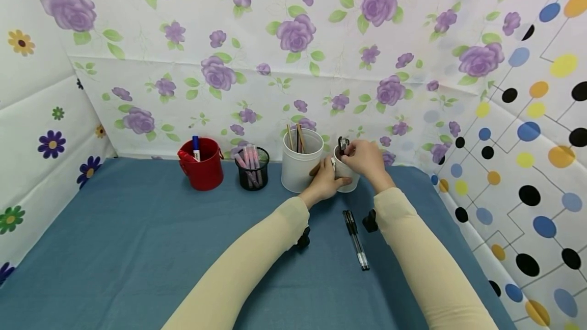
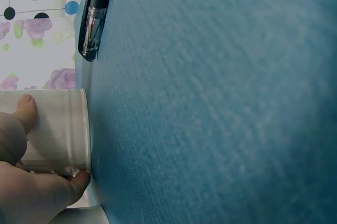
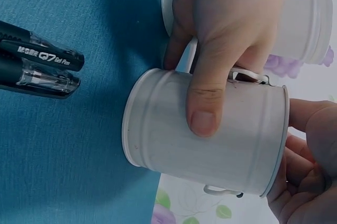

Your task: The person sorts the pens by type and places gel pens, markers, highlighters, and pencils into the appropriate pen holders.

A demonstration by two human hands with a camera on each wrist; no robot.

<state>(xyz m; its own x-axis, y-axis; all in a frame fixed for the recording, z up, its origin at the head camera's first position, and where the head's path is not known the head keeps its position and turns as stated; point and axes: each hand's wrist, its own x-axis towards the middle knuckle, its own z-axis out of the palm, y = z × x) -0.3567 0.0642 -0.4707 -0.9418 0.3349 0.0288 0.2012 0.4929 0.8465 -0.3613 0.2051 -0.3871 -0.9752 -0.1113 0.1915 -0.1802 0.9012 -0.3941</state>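
My left hand (image 1: 323, 181) grips the side of a small white bucket (image 1: 349, 180), its thumb (image 3: 204, 121) across the wall in the right wrist view. At the bucket's mouth, the curled fingers of my right hand (image 1: 364, 158) pinch black pens (image 1: 342, 145) with clear, shiny ends. Their lower part is hidden by the bucket, and the right wrist view shows only curled fingers at the rim. Two black gel pens (image 1: 355, 238) lie side by side on the blue cloth, between the forearms.
Left of the small bucket stands a larger white bucket (image 1: 293, 169) holding several pencils. Further left are a black mesh cup (image 1: 261, 174) of pink pens and a red bucket (image 1: 208, 174) with a blue-capped marker (image 1: 196, 147). Floral cloth (image 1: 257, 29) hangs behind.
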